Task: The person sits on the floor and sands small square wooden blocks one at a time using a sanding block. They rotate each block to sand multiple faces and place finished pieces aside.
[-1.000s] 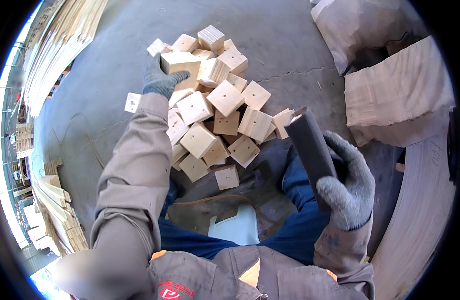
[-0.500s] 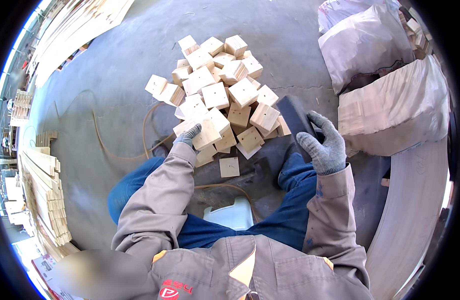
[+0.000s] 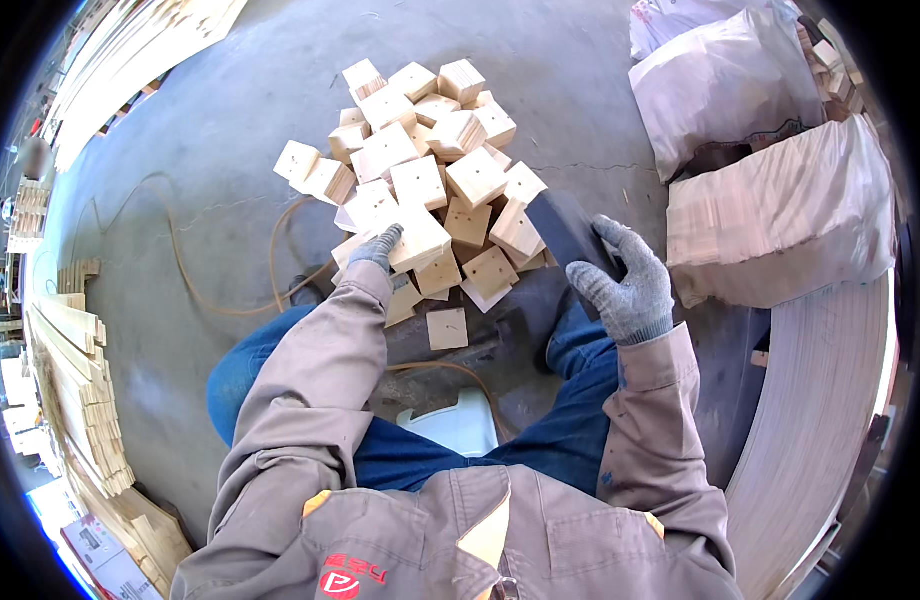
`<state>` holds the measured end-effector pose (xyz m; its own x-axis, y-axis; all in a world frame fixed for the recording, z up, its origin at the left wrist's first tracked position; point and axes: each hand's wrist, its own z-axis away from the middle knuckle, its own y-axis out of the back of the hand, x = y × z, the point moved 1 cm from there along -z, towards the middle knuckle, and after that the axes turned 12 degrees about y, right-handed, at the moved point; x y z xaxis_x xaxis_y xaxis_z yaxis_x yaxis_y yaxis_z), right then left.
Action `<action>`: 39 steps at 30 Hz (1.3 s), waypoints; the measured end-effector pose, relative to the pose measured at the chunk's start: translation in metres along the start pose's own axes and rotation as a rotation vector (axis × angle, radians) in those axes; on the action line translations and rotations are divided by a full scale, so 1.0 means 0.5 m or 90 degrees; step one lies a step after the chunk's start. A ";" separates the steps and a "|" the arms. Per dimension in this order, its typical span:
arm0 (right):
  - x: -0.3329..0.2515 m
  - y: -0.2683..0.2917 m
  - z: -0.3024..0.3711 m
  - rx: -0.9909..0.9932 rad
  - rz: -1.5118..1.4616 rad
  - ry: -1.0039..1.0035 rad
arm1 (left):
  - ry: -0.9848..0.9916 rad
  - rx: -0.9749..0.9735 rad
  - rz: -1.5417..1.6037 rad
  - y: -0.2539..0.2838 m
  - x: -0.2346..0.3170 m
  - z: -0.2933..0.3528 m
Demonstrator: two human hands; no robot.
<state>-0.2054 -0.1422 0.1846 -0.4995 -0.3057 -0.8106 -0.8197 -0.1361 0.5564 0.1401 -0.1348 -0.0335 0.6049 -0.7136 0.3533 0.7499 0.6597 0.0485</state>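
In a grey glove, my left hand (image 3: 378, 250) is closed on the left side of a pale wooden block (image 3: 420, 238) at the near part of a heap. My right hand (image 3: 635, 290), gloved too, grips a dark, flat rectangular block (image 3: 568, 230) by its near end, thumb on one side and fingers on the other. That dark block is tilted just right of the heap, slightly blurred. Several similar wooden blocks (image 3: 477, 178), many with a small dark spot on a face, are piled loosely on the floor. One single block (image 3: 447, 328) lies nearest my legs.
A pale blue plastic stool (image 3: 450, 425) is between my legs. A thin hose (image 3: 185, 275) curls over the floor on the left. Wooden boards (image 3: 75, 370) are stacked at left, large white sacks (image 3: 780, 215) stand at right, and long panels (image 3: 815, 400) lie below them.
My left hand and its wooden block have shifted away from me, and the block has turned. The dark block stays in my right hand. The whole view has shifted slightly.
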 end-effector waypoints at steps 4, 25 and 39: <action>-0.010 0.005 -0.006 0.000 -0.006 0.000 | -0.022 -0.038 0.085 0.004 -0.003 -0.032; 0.028 0.082 0.021 0.088 -0.117 -0.057 | -0.105 0.188 0.084 0.155 -0.068 -0.168; 0.036 0.104 0.032 0.150 -0.177 -0.053 | -0.345 -0.068 -0.619 -0.054 -0.288 0.027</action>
<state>-0.2617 -0.1399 0.1961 -0.2614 -0.2082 -0.9425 -0.9646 0.0209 0.2629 0.0289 -0.0468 -0.0732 -0.4278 -0.7009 0.5707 0.8757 -0.1650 0.4537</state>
